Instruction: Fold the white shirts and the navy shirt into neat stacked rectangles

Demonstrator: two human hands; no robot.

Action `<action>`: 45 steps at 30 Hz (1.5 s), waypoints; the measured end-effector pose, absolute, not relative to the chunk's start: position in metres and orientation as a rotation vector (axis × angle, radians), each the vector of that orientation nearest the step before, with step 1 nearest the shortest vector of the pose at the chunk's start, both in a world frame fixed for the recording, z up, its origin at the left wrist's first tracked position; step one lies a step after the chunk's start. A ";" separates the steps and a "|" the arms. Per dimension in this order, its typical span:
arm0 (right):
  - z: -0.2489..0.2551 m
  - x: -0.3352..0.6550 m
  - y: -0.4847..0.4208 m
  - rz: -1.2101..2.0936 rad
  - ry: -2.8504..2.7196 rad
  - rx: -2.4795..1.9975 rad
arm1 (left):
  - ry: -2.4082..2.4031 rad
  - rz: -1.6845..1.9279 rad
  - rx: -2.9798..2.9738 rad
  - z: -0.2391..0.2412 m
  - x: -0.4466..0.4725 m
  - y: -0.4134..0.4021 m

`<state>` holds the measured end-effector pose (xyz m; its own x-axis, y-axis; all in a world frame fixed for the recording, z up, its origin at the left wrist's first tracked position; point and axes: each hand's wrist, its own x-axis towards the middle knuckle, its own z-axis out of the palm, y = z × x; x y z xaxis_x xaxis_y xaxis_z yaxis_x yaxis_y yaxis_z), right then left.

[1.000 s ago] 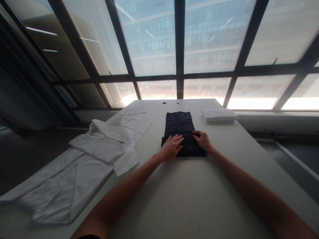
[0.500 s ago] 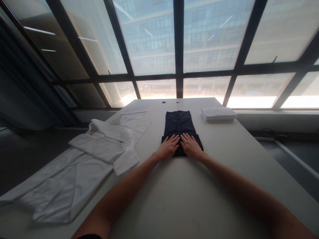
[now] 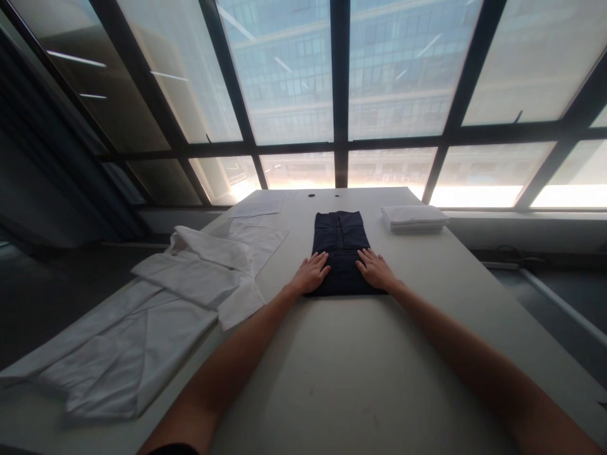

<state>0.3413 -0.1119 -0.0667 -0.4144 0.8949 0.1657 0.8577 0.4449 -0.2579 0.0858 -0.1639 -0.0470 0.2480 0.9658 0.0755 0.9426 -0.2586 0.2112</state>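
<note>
A dark navy folded garment (image 3: 342,265) lies flat on the white table in front of me, its near part folded over as a wider band. On its left edge rests my left hand (image 3: 311,272), palm down with fingers stretched out. My right hand (image 3: 375,268) lies flat on the garment's right edge, fingers extended as well. Neither hand grips the cloth. Between the hands the garment's middle is uncovered.
A rumpled white garment (image 3: 190,278) spreads over the left side of the white table (image 3: 308,379). At the back right sits a folded white cloth stack (image 3: 413,218). White sheets (image 3: 256,206) lie at the back left. Large windows (image 3: 393,76) stand behind the table.
My hands have slid apart, from the middle of the navy garment out to its left and right edges. The garment's near part now shows between them.
</note>
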 end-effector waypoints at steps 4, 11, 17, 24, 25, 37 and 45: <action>-0.066 0.342 -0.119 0.156 -2.430 -1.492 | 1.853 0.279 2.399 -0.047 0.090 -0.172; -0.061 0.354 -0.153 0.197 -2.447 -1.475 | 1.836 0.271 2.424 -0.043 0.102 -0.206; -0.059 0.378 -0.201 0.303 -2.463 -1.388 | 1.789 0.254 2.438 -0.041 0.113 -0.259; -0.067 0.393 -0.264 0.317 -2.400 -1.331 | 1.681 0.253 2.451 -0.042 0.118 -0.324; -0.070 0.394 -0.272 0.320 -2.385 -1.327 | 1.673 0.256 2.449 -0.042 0.118 -0.332; -0.049 0.395 -0.239 0.510 -2.381 -1.124 | 1.611 0.149 2.402 -0.012 0.103 -0.268; -0.047 0.358 -0.128 0.340 -2.521 -1.060 | 1.790 0.224 2.465 -0.032 0.110 -0.147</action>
<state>0.3582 -0.1277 -0.0473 -0.6415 0.7242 0.2532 0.6311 0.6858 -0.3625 0.1102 -0.1467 -0.0320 0.3039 0.9503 0.0669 0.9375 -0.3108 0.1562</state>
